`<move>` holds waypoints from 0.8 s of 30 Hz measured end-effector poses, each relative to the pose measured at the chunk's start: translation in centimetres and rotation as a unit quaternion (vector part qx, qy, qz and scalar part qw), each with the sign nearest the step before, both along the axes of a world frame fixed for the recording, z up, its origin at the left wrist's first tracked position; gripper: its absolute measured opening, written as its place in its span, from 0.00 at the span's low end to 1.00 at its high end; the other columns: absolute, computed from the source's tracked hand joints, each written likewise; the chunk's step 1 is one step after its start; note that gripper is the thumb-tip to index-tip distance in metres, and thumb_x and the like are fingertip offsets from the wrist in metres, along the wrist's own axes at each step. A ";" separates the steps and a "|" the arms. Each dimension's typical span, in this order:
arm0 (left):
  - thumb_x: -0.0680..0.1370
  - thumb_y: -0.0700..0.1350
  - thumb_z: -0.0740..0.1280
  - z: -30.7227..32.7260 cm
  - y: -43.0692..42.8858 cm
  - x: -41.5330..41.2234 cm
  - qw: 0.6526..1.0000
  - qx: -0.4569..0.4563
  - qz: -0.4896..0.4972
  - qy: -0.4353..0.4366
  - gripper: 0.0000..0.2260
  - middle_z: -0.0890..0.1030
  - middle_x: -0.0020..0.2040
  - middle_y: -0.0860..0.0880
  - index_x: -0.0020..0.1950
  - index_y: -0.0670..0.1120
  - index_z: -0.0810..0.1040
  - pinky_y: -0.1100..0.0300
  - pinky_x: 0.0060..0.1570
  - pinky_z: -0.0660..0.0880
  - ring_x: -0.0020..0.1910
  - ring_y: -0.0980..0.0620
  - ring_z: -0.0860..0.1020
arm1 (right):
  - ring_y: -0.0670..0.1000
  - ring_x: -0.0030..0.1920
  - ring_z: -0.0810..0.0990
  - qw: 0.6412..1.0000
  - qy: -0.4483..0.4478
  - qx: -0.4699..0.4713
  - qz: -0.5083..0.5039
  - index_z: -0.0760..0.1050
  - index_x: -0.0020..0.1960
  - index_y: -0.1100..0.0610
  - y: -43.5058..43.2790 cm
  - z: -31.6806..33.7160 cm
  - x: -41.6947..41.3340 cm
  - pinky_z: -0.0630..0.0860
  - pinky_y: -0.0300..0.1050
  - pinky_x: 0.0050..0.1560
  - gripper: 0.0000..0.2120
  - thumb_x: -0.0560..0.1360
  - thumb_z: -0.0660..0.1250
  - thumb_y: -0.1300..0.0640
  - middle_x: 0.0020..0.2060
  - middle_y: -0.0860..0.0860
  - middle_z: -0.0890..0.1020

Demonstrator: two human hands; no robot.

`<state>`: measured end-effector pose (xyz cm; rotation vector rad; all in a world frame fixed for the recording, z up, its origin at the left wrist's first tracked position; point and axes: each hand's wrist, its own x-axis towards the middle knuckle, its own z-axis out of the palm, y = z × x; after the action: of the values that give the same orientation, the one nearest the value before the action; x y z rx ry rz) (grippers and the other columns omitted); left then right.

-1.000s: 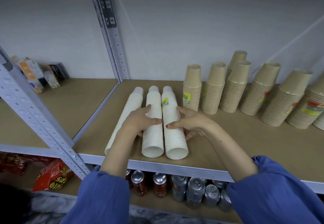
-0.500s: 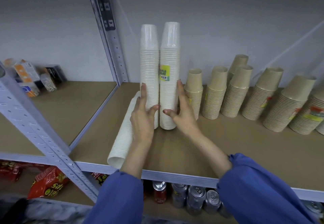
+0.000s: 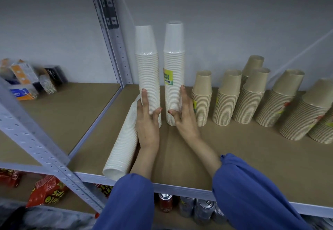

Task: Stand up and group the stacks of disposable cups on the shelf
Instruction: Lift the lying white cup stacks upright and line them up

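Two tall white cup stacks stand upright side by side near the back of the shelf (image 3: 252,154): a plain one (image 3: 146,67) and one with a yellow-green label (image 3: 173,58). My left hand (image 3: 146,121) lies flat against the plain stack's left side, its thumb touching the front. Against the labelled stack's right side rests my right hand (image 3: 185,118), fingers straight, thumb at the front. A third white stack (image 3: 122,147) lies on its side left of my left wrist, its open end at the shelf's front edge. Several shorter brown cup stacks (image 3: 227,96) stand to the right.
A grey metal upright (image 3: 111,31) rises just left of the white stacks. Small boxes (image 3: 27,80) sit on the neighbouring shelf to the left. Drink cans (image 3: 203,210) and red snack bags (image 3: 46,192) fill the shelf below.
A second ago two white stacks lay flat under my hands. Both hands tipped them upright, and they now stand slightly farther back and a little apart.
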<state>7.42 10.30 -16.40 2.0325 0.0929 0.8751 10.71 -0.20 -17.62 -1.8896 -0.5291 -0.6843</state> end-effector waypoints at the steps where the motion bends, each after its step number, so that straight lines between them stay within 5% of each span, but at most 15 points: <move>1: 0.73 0.57 0.56 -0.1 0.0 0.1 1.000 0.002 0.002 -0.004 0.28 0.62 0.73 0.43 0.67 0.62 0.44 0.55 0.62 0.66 0.70 0.45 0.65 | 0.17 0.54 0.51 1.000 0.003 -0.003 0.001 0.50 0.72 0.61 0.0 0.0 0.1 0.52 0.12 0.51 0.34 0.72 0.63 0.70 0.65 0.63 0.63; 5: 0.77 0.46 0.62 -0.2 0.0 0.4 1.000 0.015 0.011 -0.016 0.30 0.61 0.74 0.42 0.69 0.59 0.45 0.55 0.62 0.66 0.71 0.45 0.64 | 0.23 0.60 0.49 0.999 0.025 -0.026 -0.008 0.44 0.71 0.54 0.1 -0.2 0.5 0.48 0.14 0.56 0.34 0.75 0.63 0.64 0.69 0.59 0.61; 11: 0.78 0.46 0.60 0.1 -0.3 0.1 1.000 0.024 0.010 -0.006 0.29 0.57 0.75 0.42 0.67 0.60 0.42 0.53 0.65 0.64 0.73 0.45 0.59 | 0.34 0.65 0.51 0.997 0.075 -0.034 0.008 0.40 0.68 0.44 0.3 -0.3 -0.2 0.46 0.15 0.58 0.31 0.78 0.60 0.57 0.67 0.43 0.54; 15: 0.78 0.41 0.61 0.8 -0.3 -0.3 0.999 0.044 0.016 0.007 0.33 0.52 0.75 0.41 0.67 0.62 0.39 0.50 0.60 0.70 0.72 0.43 0.60 | 0.39 0.66 0.54 0.995 0.091 -0.048 0.006 0.39 0.67 0.38 0.1 -0.3 -0.7 0.52 0.30 0.63 0.33 0.77 0.61 0.54 0.74 0.50 0.55; 19: 0.76 0.37 0.63 1.4 0.0 -1.2 0.997 0.068 0.027 0.021 0.34 0.50 0.76 0.41 0.73 0.52 0.45 0.62 0.49 0.70 0.70 0.42 0.63 | 0.46 0.68 0.61 0.994 0.098 -0.044 -0.025 0.43 0.70 0.42 0.0 -0.4 -1.5 0.56 0.31 0.59 0.36 0.75 0.65 0.55 0.73 0.55 0.60; 24: 0.75 0.34 0.62 3.2 1.0 -3.3 0.998 0.054 0.030 -0.019 0.27 0.57 0.74 0.39 0.72 0.44 0.59 0.73 0.54 0.58 0.68 0.46 0.63 | 0.55 0.65 0.69 0.991 0.104 -0.027 -0.077 0.62 0.69 0.59 -0.3 -0.8 -3.1 0.61 0.32 0.58 0.29 0.71 0.69 0.60 0.66 0.58 0.70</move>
<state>4.09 11.27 -13.22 2.1221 0.0883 0.9751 7.60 -0.48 -18.37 -2.0407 -0.2734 -0.5664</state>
